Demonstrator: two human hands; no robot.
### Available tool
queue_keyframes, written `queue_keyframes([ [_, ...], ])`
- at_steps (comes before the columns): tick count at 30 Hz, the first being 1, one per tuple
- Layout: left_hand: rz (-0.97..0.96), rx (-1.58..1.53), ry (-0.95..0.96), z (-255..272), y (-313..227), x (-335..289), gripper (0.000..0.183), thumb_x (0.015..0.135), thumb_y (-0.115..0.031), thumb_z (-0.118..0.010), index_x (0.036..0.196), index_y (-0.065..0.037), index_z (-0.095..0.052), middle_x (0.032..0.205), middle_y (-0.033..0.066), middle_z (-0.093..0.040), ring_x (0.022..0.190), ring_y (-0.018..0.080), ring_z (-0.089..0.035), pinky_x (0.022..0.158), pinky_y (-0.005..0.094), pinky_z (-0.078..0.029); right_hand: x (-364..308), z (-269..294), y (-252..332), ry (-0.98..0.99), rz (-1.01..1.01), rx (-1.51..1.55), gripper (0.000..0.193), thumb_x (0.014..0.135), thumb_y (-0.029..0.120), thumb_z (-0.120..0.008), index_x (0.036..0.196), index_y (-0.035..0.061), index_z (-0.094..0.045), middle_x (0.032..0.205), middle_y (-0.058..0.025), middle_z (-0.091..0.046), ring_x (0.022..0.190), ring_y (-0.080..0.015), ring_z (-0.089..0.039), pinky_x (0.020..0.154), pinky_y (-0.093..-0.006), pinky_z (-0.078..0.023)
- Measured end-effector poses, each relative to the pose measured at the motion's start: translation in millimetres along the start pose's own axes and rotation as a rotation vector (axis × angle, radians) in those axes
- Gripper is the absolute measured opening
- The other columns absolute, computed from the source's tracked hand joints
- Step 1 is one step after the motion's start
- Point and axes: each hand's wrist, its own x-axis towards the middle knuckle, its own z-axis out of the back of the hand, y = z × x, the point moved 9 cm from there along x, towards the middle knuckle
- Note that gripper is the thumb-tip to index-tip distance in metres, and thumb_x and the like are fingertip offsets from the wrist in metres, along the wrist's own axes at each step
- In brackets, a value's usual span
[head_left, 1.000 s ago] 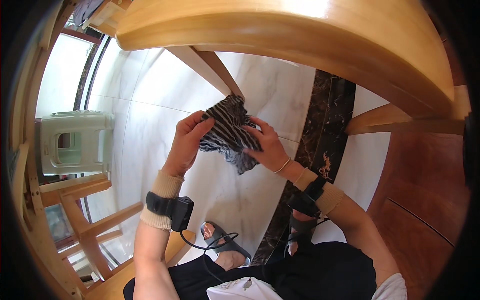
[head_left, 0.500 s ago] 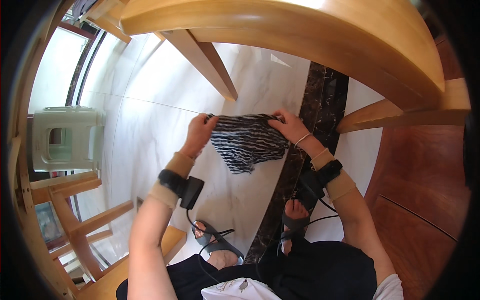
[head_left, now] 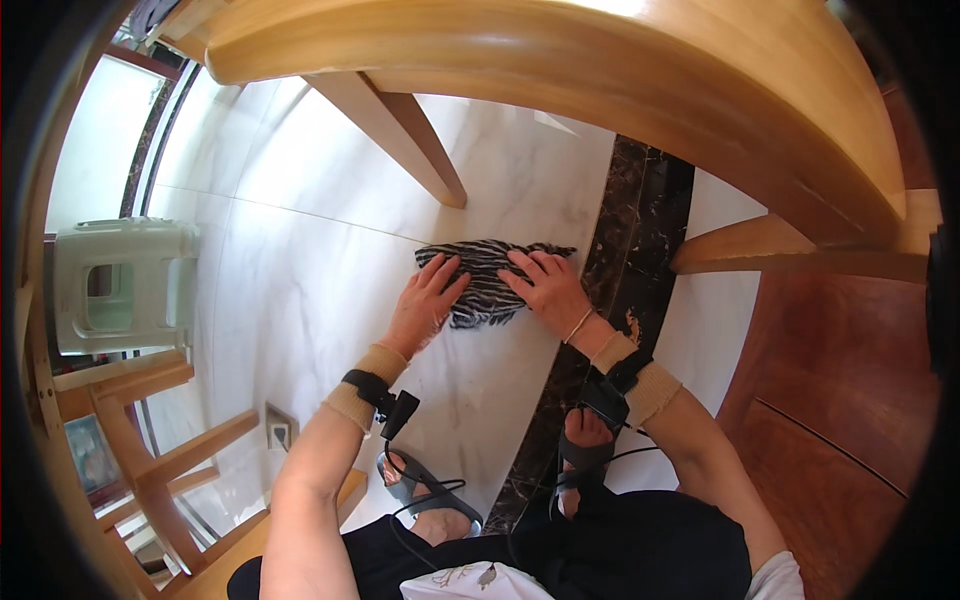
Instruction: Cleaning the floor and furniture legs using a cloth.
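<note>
Both hands [head_left: 418, 308] spread flat on a striped cloth [head_left: 484, 285]

The black-and-white cloth appears to lie on the pale marble floor [head_left: 330, 300], near that floor's right edge, where a dark marble strip [head_left: 622, 215] borders it. Its far right corner stops just short of the strip, and its far edge lies near the foot of a wooden leg [head_left: 420, 150].

The left hand covers the cloth's left part and the right hand [head_left: 560, 300] its right part. Fingers are extended and parted on both, laid over the top rather than closed round a fold; nothing seems pinched, though the thumbs are too hidden to tell for sure. Set apart like this — one toward each end — the hands probably keep the fabric stretched and stop it bunching between them. The near edge hangs loose and ragged, perhaps because no finger rests there.

The forearms reach forward between the knees, which suggests a low, bent posture, with the sandals [head_left: 425, 490] planted behind the cloth, likely for balance. Overhead, a curved wooden slab [head_left: 560, 65] crosses the far side, and a pale green stool [head_left: 130, 290] stands well apart to the left.
</note>
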Motion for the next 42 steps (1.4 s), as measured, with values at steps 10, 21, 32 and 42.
queue_keyframes([
  [10,0.055,0.143,-0.441,63,-23,168,0.036,0.076,-0.006,-0.055,0.112,-0.008,-0.055,0.101,0.0110,-0.055,0.098,0.0291,-0.053,0.083,0.0373,-0.044,69,70,-166,-0.319,-0.331,0.165,0.054,0.063,-0.011,-0.055,0.113,0.0105,-0.060,0.115,-0.0133,-0.059,0.110,-0.0319,-0.053,0.096,-0.0388,-0.041],
  [21,-0.127,0.121,-0.085,-18,-40,72,0.022,0.074,-0.010,-0.055,0.096,-0.007,-0.057,0.096,0.0097,-0.052,0.094,0.0299,-0.050,0.075,0.0370,-0.046,-17,3,-64,-0.230,-0.203,0.274,0.050,0.064,-0.007,-0.057,0.112,0.0085,-0.061,0.119,-0.0110,-0.052,0.109,-0.0308,-0.049,0.095,-0.0383,-0.041],
  [32,-0.221,-0.026,0.000,34,-11,-35,0.013,0.074,-0.014,-0.057,0.087,-0.013,-0.056,0.086,0.0062,-0.050,0.084,0.0264,-0.049,0.075,0.0393,-0.040,0,14,45,-0.015,-0.055,0.623,0.046,0.064,-0.008,-0.057,0.108,0.0054,-0.061,0.115,-0.0140,-0.055,0.105,-0.0335,-0.051,0.092,-0.0389,-0.041],
  [42,0.053,-0.099,-0.054,16,84,-9,0.033,0.072,0.003,-0.052,0.104,-0.001,-0.056,0.113,0.0182,-0.055,0.102,0.0335,-0.051,0.090,0.0426,-0.041,85,-43,36,-0.152,0.020,0.352,0.034,0.076,0.002,-0.057,0.109,0.0056,-0.059,0.116,-0.0106,-0.053,0.098,-0.0328,-0.052,0.085,-0.0382,-0.044],
])
